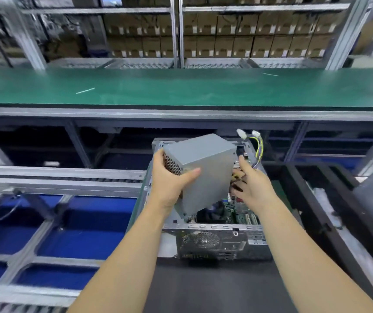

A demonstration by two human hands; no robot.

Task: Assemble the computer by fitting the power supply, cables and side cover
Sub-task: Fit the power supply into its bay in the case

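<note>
Room: a workshop line with metal racking [176,30] at the back, stacked with rows of brown cartons [248,26]. In front of it runs one long green belt [181,86], with two thin white strips lying on it, well apart. Blue bins [86,222] sit under a metal frame to my left.

One open computer case [214,240] rests on the dark surface [214,290] before me, its long axis running away from me, vented rear panel toward me and open side up. The circuit board [239,213] shows inside.

One grey power supply [203,168] is held above the case, not seated, tilted, its long axis running from upper left down toward me. Its perforated end faces left.

My left hand [169,184] grips the supply at the perforated end, thumb curled across the plain face. My right hand [254,186] is at the supply's right edge, fingers [243,161] extended among the wires; whether they pinch anything I cannot tell.

One bundle of yellow and dark cables [259,152] rises from the right side, ending in two white plugs [242,133].
</note>
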